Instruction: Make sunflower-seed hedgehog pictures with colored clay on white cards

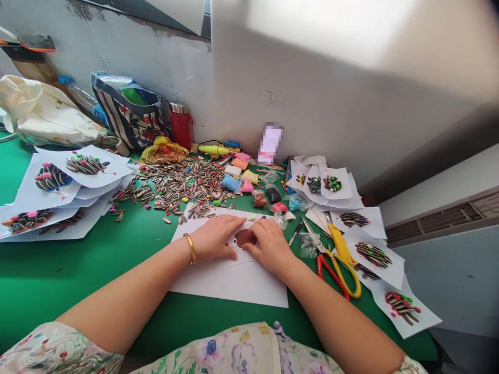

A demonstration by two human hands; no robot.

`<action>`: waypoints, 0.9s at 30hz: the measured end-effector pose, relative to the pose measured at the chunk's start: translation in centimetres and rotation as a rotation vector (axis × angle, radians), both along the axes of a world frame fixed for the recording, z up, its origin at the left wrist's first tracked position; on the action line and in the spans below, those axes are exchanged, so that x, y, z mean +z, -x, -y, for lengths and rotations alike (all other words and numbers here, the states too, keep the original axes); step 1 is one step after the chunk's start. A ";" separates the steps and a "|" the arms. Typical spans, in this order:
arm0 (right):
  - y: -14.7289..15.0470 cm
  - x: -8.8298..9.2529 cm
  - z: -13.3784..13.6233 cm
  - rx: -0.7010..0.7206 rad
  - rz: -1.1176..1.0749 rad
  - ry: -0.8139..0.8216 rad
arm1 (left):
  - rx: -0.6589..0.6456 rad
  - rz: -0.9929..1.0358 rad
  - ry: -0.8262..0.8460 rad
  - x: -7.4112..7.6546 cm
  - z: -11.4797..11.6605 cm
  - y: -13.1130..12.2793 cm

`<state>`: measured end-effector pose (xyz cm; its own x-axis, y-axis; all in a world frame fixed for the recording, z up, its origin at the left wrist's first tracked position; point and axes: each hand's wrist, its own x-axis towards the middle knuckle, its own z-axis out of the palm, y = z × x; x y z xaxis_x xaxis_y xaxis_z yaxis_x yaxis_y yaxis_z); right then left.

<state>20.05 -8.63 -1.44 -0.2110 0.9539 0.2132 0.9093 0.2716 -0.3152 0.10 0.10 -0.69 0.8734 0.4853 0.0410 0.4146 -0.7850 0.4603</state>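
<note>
A flat brown clay piece (244, 237) with a small face-like end lies on white paper (230, 283) in front of me. My left hand (217, 236), with a gold bangle at the wrist, rests on the paper at the clay's left side, fingers stretched and thumb apart. At the clay's right side, the bent fingers and thumb of my right hand (271, 245) close round its edge and hide part of it. Beyond the hands, striped sunflower seeds (183, 179) are spread in a loose heap.
Bagged coloured clay (259, 198) sits behind my right hand. Scissors (335, 259) and a yellow cutter (341, 241) lie to the right. Sheets with seed-covered figures are stacked left (83, 166) and right (372, 254). A red bottle (180, 127) and bags (127, 111) stand along the wall.
</note>
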 end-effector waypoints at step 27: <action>0.7 0.1 -0.2 -0.074 -0.024 -0.061 | -0.010 -0.002 0.007 -0.1 0.0 0.0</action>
